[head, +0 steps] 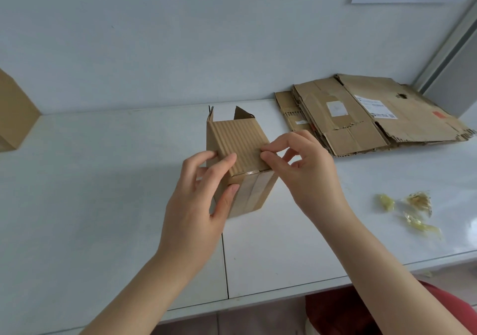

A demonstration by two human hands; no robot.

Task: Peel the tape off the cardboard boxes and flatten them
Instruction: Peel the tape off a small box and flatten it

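Observation:
A small brown cardboard box (238, 143) lies on its side in the middle of the white table (103, 179), its open flaps pointing away from me. Clear tape (254, 188) runs down its near end face. My left hand (198, 197) grips the box's near left corner, fingers on top and thumb on the taped end. My right hand (302, 164) pinches at the box's upper right edge with thumb and forefinger, where the tape's end lies.
A stack of flattened cardboard boxes (366, 115) lies at the back right of the table. Three crumpled wads of peeled tape (410, 210) sit at the right. Another upright box (13, 112) stands at the far left edge. A seam (224, 257) divides the table.

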